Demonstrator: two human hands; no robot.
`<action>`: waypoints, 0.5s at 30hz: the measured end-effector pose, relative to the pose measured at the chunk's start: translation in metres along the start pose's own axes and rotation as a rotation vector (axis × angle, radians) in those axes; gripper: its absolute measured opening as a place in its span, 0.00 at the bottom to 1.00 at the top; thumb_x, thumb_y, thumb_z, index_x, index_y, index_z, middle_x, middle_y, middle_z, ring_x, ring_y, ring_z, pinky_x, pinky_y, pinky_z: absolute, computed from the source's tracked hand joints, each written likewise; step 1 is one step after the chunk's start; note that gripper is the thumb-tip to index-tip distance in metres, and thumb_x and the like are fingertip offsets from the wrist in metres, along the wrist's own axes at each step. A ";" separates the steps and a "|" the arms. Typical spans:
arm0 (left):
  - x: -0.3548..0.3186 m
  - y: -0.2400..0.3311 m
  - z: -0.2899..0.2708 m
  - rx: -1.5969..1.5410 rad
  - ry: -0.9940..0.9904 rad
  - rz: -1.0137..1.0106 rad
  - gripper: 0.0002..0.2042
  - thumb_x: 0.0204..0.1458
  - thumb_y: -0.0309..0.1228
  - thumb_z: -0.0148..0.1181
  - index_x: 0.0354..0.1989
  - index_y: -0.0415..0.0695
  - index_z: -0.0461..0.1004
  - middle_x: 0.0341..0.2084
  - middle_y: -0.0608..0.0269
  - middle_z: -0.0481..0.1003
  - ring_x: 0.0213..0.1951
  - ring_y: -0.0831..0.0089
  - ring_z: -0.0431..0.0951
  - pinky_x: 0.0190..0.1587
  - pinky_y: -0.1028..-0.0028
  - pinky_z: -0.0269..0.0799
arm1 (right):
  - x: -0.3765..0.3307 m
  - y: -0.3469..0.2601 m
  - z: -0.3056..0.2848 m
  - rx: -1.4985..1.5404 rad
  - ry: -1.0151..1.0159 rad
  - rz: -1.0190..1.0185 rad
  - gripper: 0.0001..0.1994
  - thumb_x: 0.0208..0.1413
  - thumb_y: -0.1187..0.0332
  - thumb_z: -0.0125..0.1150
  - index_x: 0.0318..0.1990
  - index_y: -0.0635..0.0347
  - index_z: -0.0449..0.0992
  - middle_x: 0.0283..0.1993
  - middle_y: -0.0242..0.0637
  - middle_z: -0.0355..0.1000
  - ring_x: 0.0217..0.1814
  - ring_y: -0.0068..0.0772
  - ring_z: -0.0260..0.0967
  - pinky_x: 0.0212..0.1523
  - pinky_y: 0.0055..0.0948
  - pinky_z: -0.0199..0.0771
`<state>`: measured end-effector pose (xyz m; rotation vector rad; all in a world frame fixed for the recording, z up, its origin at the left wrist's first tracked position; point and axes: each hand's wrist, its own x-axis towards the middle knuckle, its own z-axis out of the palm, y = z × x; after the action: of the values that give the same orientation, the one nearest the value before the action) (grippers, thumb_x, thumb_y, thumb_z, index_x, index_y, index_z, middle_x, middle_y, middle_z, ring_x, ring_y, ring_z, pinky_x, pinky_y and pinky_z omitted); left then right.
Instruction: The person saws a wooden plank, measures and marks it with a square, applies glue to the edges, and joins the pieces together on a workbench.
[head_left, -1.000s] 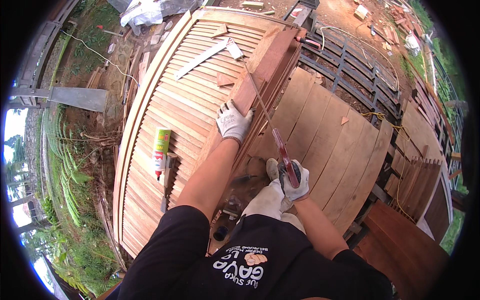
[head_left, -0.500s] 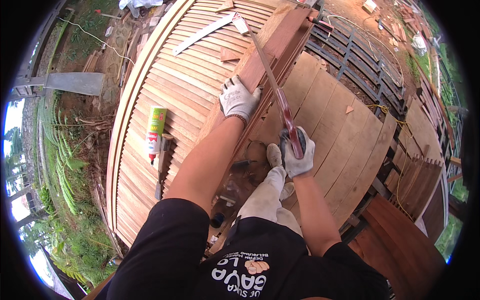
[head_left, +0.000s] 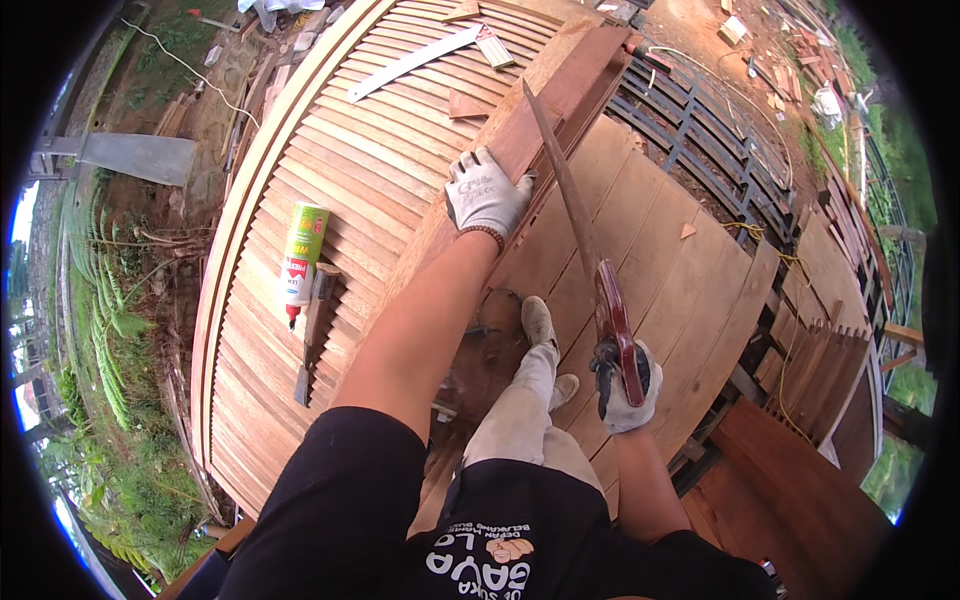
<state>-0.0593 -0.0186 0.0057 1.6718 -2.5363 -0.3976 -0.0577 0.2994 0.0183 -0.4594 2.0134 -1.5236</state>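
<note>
My right hand (head_left: 628,385), in a grey-and-black work glove, is closed round the red-brown handle of a hand saw (head_left: 572,205). The blade slants up and left, its tip over a reddish wooden board (head_left: 530,135). My left hand (head_left: 487,195), gloved too, clasps that board, its fingers over the left side and the thumb toward the right edge. Underneath lies a large slatted wooden panel (head_left: 370,150). On it, left of my left forearm, are a green-and-white glue bottle (head_left: 303,260) and a chisel (head_left: 316,330).
A try square (head_left: 415,62) and small wood offcuts (head_left: 467,105) lie on the panel's far part. To the right is a plank platform (head_left: 660,260), with a dark metal grid (head_left: 690,125) beyond it. Reddish boards (head_left: 790,490) lie at the lower right.
My right hand has drawn the saw back, down and to the right, so its tip sits lower along the board. My left hand keeps its hold. The view has shifted slightly.
</note>
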 end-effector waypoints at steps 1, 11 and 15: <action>0.002 0.000 0.003 0.004 -0.003 0.011 0.39 0.49 0.58 0.66 0.60 0.37 0.66 0.58 0.46 0.68 0.63 0.52 0.67 0.62 0.54 0.66 | 0.014 -0.004 0.006 -0.017 -0.006 -0.046 0.06 0.58 0.73 0.62 0.40 0.64 0.78 0.31 0.38 0.77 0.31 0.32 0.76 0.34 0.28 0.74; -0.009 -0.002 -0.001 0.027 -0.071 -0.004 0.42 0.51 0.60 0.65 0.62 0.36 0.65 0.60 0.43 0.67 0.65 0.49 0.66 0.65 0.55 0.66 | -0.004 0.013 0.000 -0.093 -0.002 -0.171 0.10 0.59 0.65 0.65 0.42 0.63 0.79 0.30 0.31 0.76 0.31 0.22 0.72 0.34 0.24 0.73; -0.008 0.004 0.000 0.016 -0.061 0.019 0.43 0.50 0.61 0.65 0.62 0.36 0.65 0.60 0.43 0.68 0.65 0.50 0.66 0.65 0.56 0.66 | 0.070 -0.025 0.029 -0.067 -0.003 -0.285 0.07 0.55 0.71 0.65 0.40 0.62 0.79 0.29 0.40 0.76 0.30 0.39 0.77 0.33 0.34 0.75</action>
<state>-0.0597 -0.0094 0.0078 1.6654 -2.6036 -0.4344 -0.0959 0.2293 0.0202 -0.8038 2.0704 -1.6197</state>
